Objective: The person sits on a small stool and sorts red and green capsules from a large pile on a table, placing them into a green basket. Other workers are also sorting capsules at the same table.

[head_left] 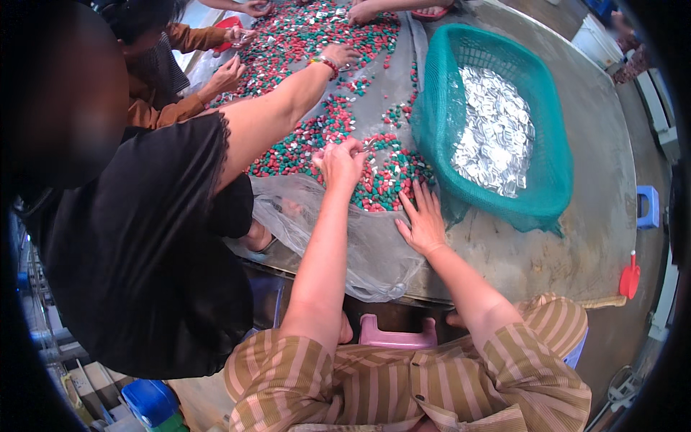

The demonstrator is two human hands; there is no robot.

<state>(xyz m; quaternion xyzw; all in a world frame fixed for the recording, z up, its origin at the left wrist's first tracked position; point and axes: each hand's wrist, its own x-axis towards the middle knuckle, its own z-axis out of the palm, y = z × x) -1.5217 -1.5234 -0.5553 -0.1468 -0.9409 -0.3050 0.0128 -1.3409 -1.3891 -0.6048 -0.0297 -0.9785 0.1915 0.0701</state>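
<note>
Small red, green and white pieces lie loose in a wide spread over a grey table. At the near edge of the spread, my left hand is closed, with a small silver piece at its fingertips; its exact kind is too small to make out. My right hand lies flat with fingers stretched out, touching the near right edge of the pieces. Nothing shows in its grasp. Just beyond it stands a green basket lined with green netting, holding many flat silver pieces.
Clear plastic sheeting hangs over the near table edge. A co-worker in black reaches in from the left, with other people's hands farther back. A pink stool, a blue stool, a red scoop and a white bucket stand around.
</note>
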